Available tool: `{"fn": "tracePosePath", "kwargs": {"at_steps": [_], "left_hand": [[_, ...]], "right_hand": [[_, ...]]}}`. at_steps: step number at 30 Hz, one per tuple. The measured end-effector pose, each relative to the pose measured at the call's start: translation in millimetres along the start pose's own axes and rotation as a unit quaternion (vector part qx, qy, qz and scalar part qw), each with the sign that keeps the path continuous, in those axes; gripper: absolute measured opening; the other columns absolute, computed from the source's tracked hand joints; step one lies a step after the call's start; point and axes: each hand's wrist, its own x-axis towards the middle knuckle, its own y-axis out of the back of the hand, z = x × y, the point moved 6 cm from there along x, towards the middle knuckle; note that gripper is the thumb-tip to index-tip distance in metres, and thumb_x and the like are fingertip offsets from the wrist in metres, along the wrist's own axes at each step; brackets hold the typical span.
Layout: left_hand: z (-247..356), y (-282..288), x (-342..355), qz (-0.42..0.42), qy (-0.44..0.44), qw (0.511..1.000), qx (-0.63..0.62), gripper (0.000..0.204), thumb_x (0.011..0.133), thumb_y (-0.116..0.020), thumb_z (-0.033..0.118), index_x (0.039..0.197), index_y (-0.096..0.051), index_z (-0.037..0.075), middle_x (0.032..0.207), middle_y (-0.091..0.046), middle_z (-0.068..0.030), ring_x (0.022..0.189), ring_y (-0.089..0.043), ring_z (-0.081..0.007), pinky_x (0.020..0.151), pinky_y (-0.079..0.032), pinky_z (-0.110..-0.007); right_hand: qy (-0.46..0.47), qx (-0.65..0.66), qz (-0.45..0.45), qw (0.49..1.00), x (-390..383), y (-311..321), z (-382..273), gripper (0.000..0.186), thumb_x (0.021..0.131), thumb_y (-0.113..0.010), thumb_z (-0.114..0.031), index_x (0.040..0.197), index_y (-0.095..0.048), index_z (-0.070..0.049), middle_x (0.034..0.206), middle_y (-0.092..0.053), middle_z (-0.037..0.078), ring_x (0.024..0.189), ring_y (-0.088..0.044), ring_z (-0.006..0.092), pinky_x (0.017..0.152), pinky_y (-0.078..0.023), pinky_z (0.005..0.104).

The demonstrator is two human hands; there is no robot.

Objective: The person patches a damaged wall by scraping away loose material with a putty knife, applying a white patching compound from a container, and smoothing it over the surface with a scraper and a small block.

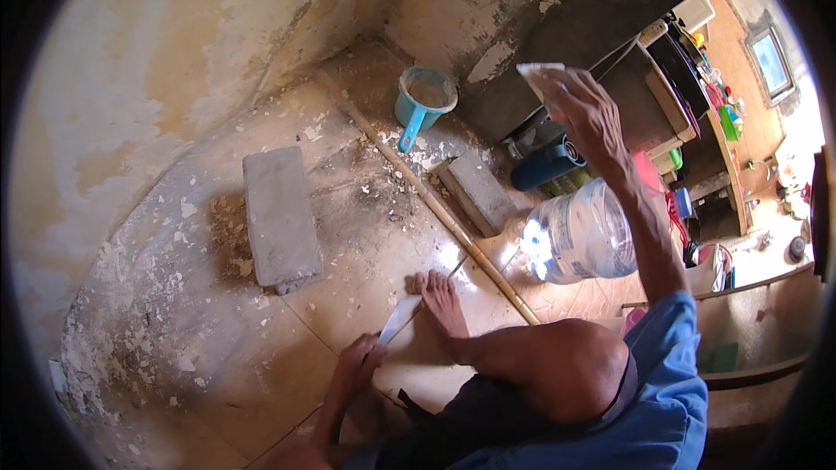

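Note:
Low by my bent leg, my left hand (360, 359) is closed around the handle of a scraper. Its flat, pale metal blade (400, 319) points up beside my bare foot (441, 303). My right hand (582, 106) is raised at the upper right, near the dark lower part of the wall. Its fingers are closed on a flat, pale, thin piece (536, 78), whose kind I cannot make out. A grey block (281, 213) lies on the floor ahead to the left, with flakes of paint around it.
A light blue dipper (425, 100) stands near the corner. A bamboo pole (435, 204) crosses the floor, with another block (479, 191) beside it. A large clear water bottle (579, 235) lies below my right forearm. Peeling walls (192, 43) rise ahead; a cluttered counter stands right.

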Motion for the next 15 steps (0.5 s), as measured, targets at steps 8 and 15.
{"fn": "tracePosePath", "kwargs": {"at_steps": [8, 15], "left_hand": [[-58, -28, -47, 0.114, 0.109, 0.986, 0.047, 0.042, 0.093, -0.056, 0.039, 0.097, -0.063, -0.002, 0.083, -0.066, -0.0153, 0.078, -0.065, -0.0243, 0.072, -0.049, -0.039], [-45, 12, -35, 0.162, 0.193, 0.968, -0.003, 0.036, 0.093, -0.058, 0.034, 0.096, -0.065, -0.001, 0.077, -0.065, -0.0119, 0.072, -0.064, -0.0208, 0.065, -0.049, -0.036]], "right_hand": [[0.069, -0.250, -0.074, 0.963, 51, -106, 126, 0.049, 0.081, -0.059, -0.014, 0.130, -0.057, -0.009, 0.131, -0.053, 0.007, 0.125, -0.048, 0.0226, 0.091, -0.046, 0.0363], [0.119, -0.262, -0.077, 0.955, 60, -133, 166, 0.053, 0.081, -0.060, -0.012, 0.133, -0.055, -0.005, 0.133, -0.052, 0.008, 0.127, -0.047, 0.0233, 0.091, -0.047, 0.0372]]}}
